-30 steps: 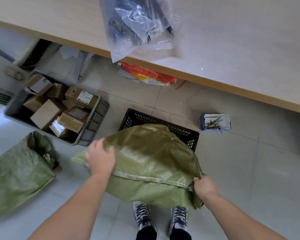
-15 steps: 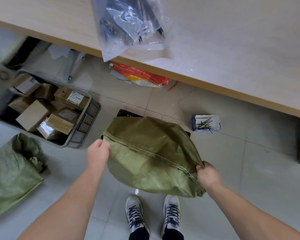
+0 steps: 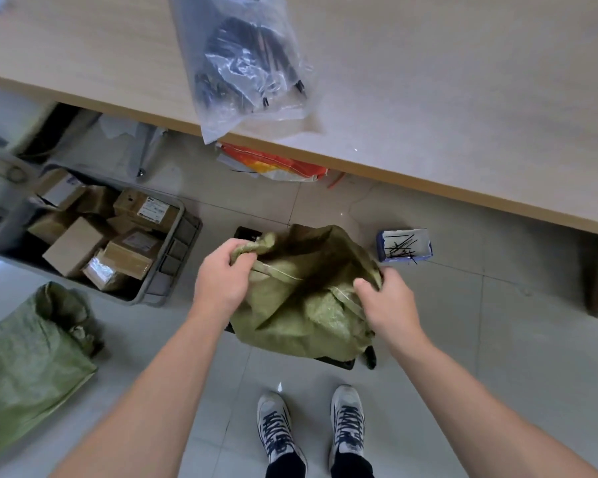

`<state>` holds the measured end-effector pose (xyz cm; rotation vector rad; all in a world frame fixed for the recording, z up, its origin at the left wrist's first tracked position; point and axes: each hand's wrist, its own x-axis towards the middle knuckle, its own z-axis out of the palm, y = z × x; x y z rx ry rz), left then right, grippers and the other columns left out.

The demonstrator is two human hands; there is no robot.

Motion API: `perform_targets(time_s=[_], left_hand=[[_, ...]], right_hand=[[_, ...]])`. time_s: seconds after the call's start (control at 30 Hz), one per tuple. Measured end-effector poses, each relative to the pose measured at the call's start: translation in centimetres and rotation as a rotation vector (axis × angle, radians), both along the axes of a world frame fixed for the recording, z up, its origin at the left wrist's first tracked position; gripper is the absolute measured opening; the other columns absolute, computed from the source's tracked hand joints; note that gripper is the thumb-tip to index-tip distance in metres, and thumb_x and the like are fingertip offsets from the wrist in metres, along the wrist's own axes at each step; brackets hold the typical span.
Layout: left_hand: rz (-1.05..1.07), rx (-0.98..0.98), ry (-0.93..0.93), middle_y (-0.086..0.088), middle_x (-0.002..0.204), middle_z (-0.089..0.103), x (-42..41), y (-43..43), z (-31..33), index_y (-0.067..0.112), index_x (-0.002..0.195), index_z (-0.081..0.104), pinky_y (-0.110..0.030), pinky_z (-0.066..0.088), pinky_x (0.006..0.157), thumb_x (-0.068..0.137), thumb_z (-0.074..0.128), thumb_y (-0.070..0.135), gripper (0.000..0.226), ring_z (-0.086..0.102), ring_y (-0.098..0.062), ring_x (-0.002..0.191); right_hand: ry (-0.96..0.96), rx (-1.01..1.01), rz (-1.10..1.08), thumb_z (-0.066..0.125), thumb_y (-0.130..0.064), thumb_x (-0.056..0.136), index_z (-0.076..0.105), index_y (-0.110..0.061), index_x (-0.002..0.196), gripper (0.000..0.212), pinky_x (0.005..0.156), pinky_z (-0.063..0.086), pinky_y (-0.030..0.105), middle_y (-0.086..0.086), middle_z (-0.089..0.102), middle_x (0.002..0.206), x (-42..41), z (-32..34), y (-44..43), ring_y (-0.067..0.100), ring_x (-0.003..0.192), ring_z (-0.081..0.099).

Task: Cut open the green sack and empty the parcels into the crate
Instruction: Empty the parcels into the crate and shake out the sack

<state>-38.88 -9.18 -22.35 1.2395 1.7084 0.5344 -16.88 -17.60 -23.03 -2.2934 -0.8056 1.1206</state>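
— Why are you holding the green sack (image 3: pixel 301 305) from both sides like that?

— I am keeping it directly over the black crate (image 3: pixel 339 361), so that whatever is coming out is falling inside and not on the floor tiles (image 3: pixel 497 339). The sack is covering almost the whole crate; only a far corner and the near edge are showing.

— And your hands?

— My left hand (image 3: pixel 221 281) is clenching a bunch of the woven cloth at the far left corner, fingers curled tight around it. My right hand (image 3: pixel 387 305) is pinching the cloth on the right side, beside the pale stitched seam (image 3: pixel 342 294). With two grips well apart I am controlling which way the sack is tipping.

— Are the parcels already in the crate?

— I cannot tell; the sack is hiding the inside. It is looking slack and crumpled, so I am judging it is mostly empty or emptying now.

— What about the boxes on the left?

— Those cardboard parcels (image 3: pixel 83 243) are lying in the grey bin (image 3: pixel 173 263), well apart from my crate. Another green sack (image 3: pixel 25 360) is lying on the floor near it.

— What could go wrong?

— The cloth is slippery, I think. If one grip is loosening, the sack is sliding off the crate.
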Motion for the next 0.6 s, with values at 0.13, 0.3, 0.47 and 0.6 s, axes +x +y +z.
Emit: perform_targets(time_s=[0.13, 0.3, 0.47, 0.6], left_hand=[[0.157, 0.049, 0.082, -0.001, 0.108, 0.054, 1.0, -1.9, 0.6, 0.022, 0.088, 0.066, -0.026, 0.041, 0.081, 0.092, 0.051, 0.016, 0.017, 0.056, -0.014, 0.095], [0.548, 0.140, -0.168, 0.006, 0.090, 0.065, -0.1, -1.8, 3.1, 0.028, 0.081, 0.065, -0.018, 0.049, 0.080, 0.089, 0.049, 0.011, 0.024, 0.062, 0.002, 0.082], [0.667, 0.072, -0.160, 0.008, 0.079, 0.055, 0.5, -1.8, 4.3, 0.017, 0.093, 0.058, -0.028, 0.042, 0.068, 0.093, 0.043, 0.013, 0.016, 0.052, -0.014, 0.076], [0.764, 0.214, -0.251, 0.011, 0.075, 0.054, 0.3, -0.8, 6.0, 0.023, 0.084, 0.056, -0.018, 0.044, 0.061, 0.092, 0.043, 0.014, 0.017, 0.052, -0.007, 0.069]], right_hand=[[0.031, -0.024, 0.028, 0.054, -0.019, 0.092, 0.051, -0.015, 0.123, 0.032, 0.061, 0.040, 0.028, 0.008, 0.064, 0.110, -1.0, 1.8, 0.2, 0.019, 0.083, 0.056], [-0.042, 0.045, 0.033, 0.048, -0.018, 0.095, 0.048, -0.022, 0.127, 0.032, 0.053, 0.038, 0.014, 0.001, 0.061, 0.098, 0.2, 3.5, -0.1, 0.005, 0.074, 0.054], [-0.133, -0.053, 0.193, 0.044, -0.009, 0.093, 0.063, -0.017, 0.089, 0.021, 0.053, 0.034, 0.016, -0.004, 0.059, 0.074, 0.5, 3.5, -0.5, 0.026, 0.086, 0.060], [-0.132, 0.139, 0.115, 0.047, -0.011, 0.090, 0.066, -0.013, 0.078, 0.022, 0.053, 0.036, 0.013, 0.001, 0.066, 0.073, 0.5, 4.9, -0.3, 0.010, 0.069, 0.054]])
